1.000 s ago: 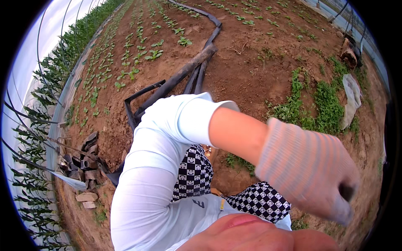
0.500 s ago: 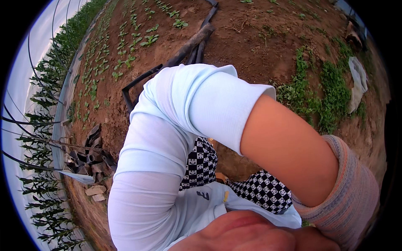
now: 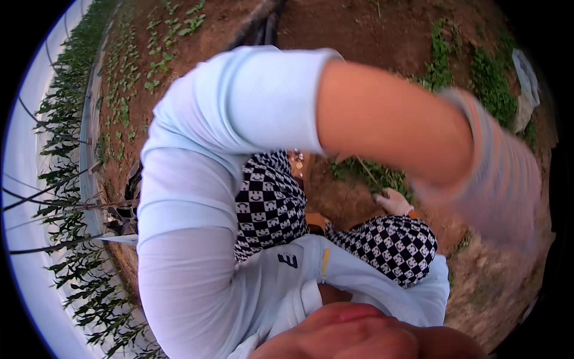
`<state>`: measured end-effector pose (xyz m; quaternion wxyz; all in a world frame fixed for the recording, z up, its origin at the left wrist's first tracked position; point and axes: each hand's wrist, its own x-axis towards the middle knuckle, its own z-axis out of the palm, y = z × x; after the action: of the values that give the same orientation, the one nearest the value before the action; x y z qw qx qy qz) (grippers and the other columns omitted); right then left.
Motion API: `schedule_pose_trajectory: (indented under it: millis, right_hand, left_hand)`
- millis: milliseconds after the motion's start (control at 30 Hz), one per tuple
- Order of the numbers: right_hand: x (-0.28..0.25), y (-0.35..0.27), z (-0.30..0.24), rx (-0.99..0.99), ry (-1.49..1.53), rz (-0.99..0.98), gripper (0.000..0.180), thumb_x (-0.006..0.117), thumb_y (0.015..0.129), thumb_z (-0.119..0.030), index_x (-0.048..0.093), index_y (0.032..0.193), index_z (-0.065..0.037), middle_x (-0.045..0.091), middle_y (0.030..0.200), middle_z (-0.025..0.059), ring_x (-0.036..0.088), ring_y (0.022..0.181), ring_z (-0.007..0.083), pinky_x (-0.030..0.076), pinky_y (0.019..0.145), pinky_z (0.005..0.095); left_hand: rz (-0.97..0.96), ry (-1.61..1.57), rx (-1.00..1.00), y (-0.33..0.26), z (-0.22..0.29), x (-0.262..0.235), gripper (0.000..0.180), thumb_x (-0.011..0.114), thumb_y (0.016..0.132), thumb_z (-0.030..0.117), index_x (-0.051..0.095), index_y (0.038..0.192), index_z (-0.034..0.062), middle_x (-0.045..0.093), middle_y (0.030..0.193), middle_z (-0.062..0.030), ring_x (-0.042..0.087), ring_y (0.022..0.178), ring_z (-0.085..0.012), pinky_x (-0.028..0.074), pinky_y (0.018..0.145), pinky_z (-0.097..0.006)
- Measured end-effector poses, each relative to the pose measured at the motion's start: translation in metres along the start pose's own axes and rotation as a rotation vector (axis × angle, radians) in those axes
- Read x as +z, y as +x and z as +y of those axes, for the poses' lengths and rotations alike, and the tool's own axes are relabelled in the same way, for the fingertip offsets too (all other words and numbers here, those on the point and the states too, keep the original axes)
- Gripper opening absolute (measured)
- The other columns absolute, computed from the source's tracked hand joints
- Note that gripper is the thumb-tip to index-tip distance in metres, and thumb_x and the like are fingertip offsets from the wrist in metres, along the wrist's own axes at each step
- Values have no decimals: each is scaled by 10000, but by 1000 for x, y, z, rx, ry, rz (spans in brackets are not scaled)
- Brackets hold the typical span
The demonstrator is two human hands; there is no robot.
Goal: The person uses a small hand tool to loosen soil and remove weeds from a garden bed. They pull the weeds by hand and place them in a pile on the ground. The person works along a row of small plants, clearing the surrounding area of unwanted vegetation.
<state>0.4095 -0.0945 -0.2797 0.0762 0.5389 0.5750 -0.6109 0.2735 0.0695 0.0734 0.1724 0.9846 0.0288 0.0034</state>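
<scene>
My left arm, in a pale blue sleeve pushed up to the elbow, bends across in front of me to the right. A striped knit glove covers its hand; motion smears it and its fingers cannot be made out. Lower down, beside my right knee, my right hand wears a whitish glove. Its fingers look closed at the lower end of a thin stick, which slants up to the left over green plants. The stick's upper end is partly hidden by my left forearm.
My legs in black-and-white checked trousers are bent beneath me. Dark pipes lie on brown soil ahead. Rows of seedlings grow at the left, beside hoops and tall crops. A pale plastic sheet lies far right.
My left forearm has swung up and slightly left, its glove now blurred. My right hand, the stick and the plants beside it have come into sight below the arm. The view has shifted.
</scene>
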Motion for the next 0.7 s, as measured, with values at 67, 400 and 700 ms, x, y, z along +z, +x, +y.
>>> schedule_pose_trajectory:
  millis: [67,400,700]
  right_hand:
    - [-17,1,-3,48,48,-26,492,530,919,-514,631,994,-38,619,762,113,611,702,209,497,672,352]
    - [-98,82,29,-539,-635,178,315,444,963,-142,472,1277,-128,595,981,148,621,843,313,535,723,387]
    - [-12,158,-62,-486,-664,212,388,434,947,-110,452,1333,-143,574,1036,159,626,887,352,528,748,422]
  left_hand:
    - [9,105,-91,-23,-52,2,339,418,1015,290,620,1143,51,673,1038,-103,651,935,-266,539,808,-323]
    - [544,-1288,-1018,-195,-150,174,416,425,1019,347,583,1246,36,655,1123,-100,634,952,-173,511,857,-309]
    - [557,-1840,-1163,-239,-106,260,414,466,1013,313,573,1231,-22,662,1017,-92,625,876,-154,524,805,-292]
